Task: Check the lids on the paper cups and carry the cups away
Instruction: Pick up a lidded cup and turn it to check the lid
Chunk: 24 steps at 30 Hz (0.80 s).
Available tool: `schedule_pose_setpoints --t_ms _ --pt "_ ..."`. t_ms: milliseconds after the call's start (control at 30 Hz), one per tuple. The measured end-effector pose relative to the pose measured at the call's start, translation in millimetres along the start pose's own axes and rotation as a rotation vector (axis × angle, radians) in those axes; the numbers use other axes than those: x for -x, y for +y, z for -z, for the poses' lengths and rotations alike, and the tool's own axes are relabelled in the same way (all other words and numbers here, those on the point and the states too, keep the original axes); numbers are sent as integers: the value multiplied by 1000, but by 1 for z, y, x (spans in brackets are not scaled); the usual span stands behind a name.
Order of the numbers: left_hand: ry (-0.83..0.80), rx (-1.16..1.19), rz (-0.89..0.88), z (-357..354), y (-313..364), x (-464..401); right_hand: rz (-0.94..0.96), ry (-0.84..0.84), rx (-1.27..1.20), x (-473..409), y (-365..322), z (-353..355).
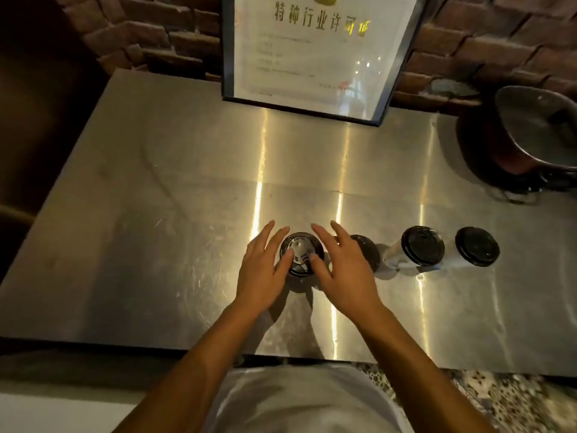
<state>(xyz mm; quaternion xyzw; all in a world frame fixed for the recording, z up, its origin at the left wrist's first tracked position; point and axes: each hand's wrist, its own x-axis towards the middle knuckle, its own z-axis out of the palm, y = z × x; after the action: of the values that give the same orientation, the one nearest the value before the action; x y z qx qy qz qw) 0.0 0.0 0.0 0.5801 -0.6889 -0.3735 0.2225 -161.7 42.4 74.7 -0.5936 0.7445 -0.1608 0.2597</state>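
Several paper cups with black lids stand in a row on the steel counter (156,214). The leftmost cup's lid (300,249) lies between my two hands. My left hand (262,270) rests at its left side, thumb pressing on the lid, fingers spread. My right hand (343,270) is at its right side, thumb on the lid, fingers spread; it partly covers the second cup (368,251). Further right stand a third cup (421,245) and a fourth cup (477,246), both lidded and untouched.
A framed certificate (315,51) leans against the brick wall (150,35) at the back. A dark metal pot (530,132) sits at the far right on a stand. The counter's front edge runs just before my white shirt.
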Motion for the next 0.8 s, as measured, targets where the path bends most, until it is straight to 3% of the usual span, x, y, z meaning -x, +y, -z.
schedule_pose_setpoints --t_ms 233,500,800 --pt "-65 -39 23 -6 -4 1 32 -131 81 -12 1 -15" --pt "-181 94 97 -3 1 2 -19 -189 -103 -20 10 -31" --pt "-102 238 206 6 -12 34 23 -205 -295 -5 11 -51"
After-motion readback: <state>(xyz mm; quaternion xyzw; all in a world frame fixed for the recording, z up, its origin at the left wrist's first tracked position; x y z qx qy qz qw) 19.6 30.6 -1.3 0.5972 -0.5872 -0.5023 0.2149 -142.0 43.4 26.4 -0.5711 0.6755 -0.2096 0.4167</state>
